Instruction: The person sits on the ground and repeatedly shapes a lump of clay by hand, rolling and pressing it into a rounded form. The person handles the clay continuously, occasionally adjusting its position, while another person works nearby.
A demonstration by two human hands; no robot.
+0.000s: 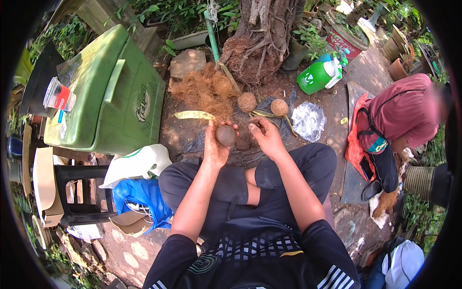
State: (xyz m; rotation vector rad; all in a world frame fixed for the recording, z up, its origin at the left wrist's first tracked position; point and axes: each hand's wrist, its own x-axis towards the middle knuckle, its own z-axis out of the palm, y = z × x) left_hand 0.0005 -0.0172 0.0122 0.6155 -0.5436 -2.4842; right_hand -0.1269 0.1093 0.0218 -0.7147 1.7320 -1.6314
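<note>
A smooth brown ball (225,136), like packed soil or clay, rests in my left hand (216,144), whose fingers curl round it. Just to the right, my right hand (265,137) is raised with thumb and fingers drawn together; whatever lies between them is too small to make out. Beyond my hands sit two round balls wrapped in brown fibre, a left one (247,102) and a right one (279,107). Loose coconut fibre (204,94) is heaped on the ground past my left hand. A yellowish leaf strip (192,115) lies just beyond that hand's fingertips.
A green cooler box (130,91) stands at left, above a white bag (137,164) and blue bag (139,195). A green spray bottle (315,78) and crumpled clear plastic (309,120) lie ahead right. A tree trunk (264,29) rises ahead. Another person (399,111) crouches at right.
</note>
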